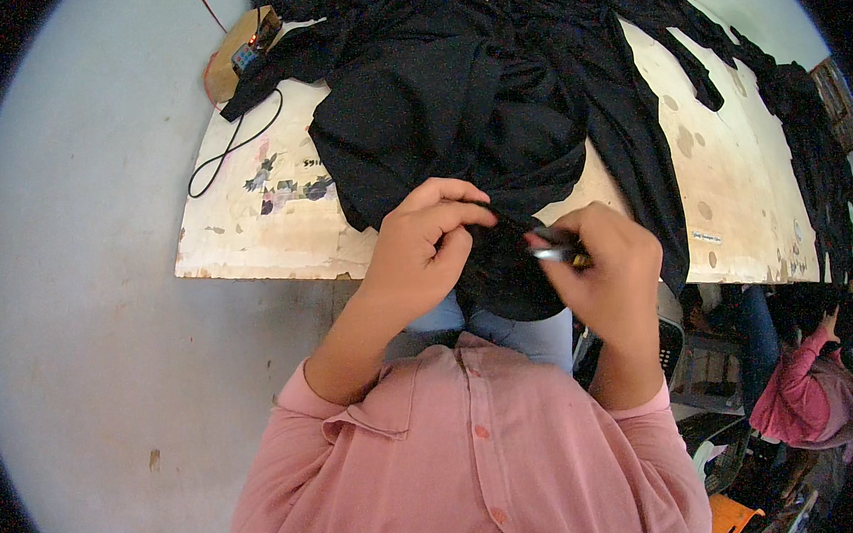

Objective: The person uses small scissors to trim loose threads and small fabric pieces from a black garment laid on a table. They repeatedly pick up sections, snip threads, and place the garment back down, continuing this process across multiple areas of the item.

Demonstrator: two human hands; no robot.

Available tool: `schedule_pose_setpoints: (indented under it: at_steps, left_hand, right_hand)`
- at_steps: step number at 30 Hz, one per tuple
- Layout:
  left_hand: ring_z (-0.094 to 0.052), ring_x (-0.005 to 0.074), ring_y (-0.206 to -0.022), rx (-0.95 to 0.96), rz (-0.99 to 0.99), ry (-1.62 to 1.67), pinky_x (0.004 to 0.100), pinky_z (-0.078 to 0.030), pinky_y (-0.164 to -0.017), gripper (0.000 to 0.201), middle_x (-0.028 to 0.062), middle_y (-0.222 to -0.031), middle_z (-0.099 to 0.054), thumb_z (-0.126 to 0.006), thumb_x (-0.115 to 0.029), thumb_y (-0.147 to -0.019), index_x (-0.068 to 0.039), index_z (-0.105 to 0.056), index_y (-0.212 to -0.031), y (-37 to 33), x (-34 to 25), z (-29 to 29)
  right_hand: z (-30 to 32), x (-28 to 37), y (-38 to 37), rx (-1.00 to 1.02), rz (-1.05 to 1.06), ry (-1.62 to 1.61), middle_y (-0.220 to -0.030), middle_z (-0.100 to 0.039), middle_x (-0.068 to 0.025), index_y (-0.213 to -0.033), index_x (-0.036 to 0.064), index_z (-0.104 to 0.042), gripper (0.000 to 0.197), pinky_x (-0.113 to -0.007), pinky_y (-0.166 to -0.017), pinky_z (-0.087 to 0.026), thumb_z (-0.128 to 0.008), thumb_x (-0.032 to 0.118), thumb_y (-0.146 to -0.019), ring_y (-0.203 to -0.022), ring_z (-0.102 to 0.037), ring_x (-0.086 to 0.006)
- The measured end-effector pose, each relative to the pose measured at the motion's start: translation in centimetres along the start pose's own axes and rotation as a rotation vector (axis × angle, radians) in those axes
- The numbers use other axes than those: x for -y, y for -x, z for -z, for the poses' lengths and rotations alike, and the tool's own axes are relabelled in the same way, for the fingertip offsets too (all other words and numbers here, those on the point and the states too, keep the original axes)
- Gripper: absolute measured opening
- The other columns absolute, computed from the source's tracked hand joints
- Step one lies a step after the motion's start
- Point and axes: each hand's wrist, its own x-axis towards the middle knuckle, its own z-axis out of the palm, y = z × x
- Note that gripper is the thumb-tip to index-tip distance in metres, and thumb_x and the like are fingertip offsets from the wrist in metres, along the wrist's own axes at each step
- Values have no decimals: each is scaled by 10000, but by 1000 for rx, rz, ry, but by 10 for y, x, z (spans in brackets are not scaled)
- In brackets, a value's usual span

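Black cloth [447, 119] is bunched up on the table's near edge, and part of it hangs down over my lap. The fingers of my left hand [434, 237] pinch a fold of it near the edge. Close by on the right, my right hand [607, 260] is closed around small thread snips [558, 253] with a shiny metal end, blurred by motion. Their tip is close to the cloth between my hands. My right fingertips are partly hidden, so I cannot tell whether they also grip the cloth.
The pale, stained table [258, 233] carries more black garments at the back and right. A dark cord [211, 172] loops at its left, near a small device [248, 55] on a wooden piece. Another person in a pink sleeve [795, 381] sits at far right, above an orange object [735, 518].
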Motion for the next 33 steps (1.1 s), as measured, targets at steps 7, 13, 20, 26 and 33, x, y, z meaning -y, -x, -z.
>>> schedule_pose_setpoints:
  at_steps: [7,13,20,26,33]
  left_hand:
    - [-617,219,-935,-232,-51,116,291,-467,-822,121,119,-1042,-639,-713,-71,-792,7,-660,-868,-2,1,-9]
    - [-606,184,-885,-154,-212,68,279,-476,-772,101,129,-1134,-579,-691,-2,-778,1,-647,-870,1,-3,0]
    - [-569,158,-813,-168,-294,219,254,-470,-734,100,126,-1149,-532,-674,35,-785,-3,-635,-868,3,-3,-9]
    - [-558,155,-813,-101,-286,124,237,-459,-706,71,126,-1179,-515,-660,9,-815,-11,-612,-864,7,3,5]
    - [-565,176,-814,-126,-302,193,264,-453,-743,36,109,-1087,-564,-611,-16,-858,-5,-604,-891,3,5,-5]
  right_hand:
    - [-19,20,14,160,291,-154,-826,-636,-66,-954,67,-641,322,-339,-537,-489,-723,116,-646,-637,-631,-229]
    - [-11,3,1,4,76,-411,-875,-617,-115,-977,48,-677,343,-286,-597,-483,-754,40,-643,-735,-621,-214]
    - [-27,4,-19,60,40,-581,-843,-606,-69,-883,19,-648,152,-260,-648,-452,-717,29,-747,-746,-584,-142]
    - [-18,-3,-15,61,-427,-1162,-847,-599,-28,-866,15,-616,78,-224,-748,-411,-631,91,-874,-831,-543,-97]
    - [-28,9,-19,31,15,-597,-831,-625,-96,-905,45,-691,247,-280,-630,-481,-744,-2,-669,-747,-624,-211]
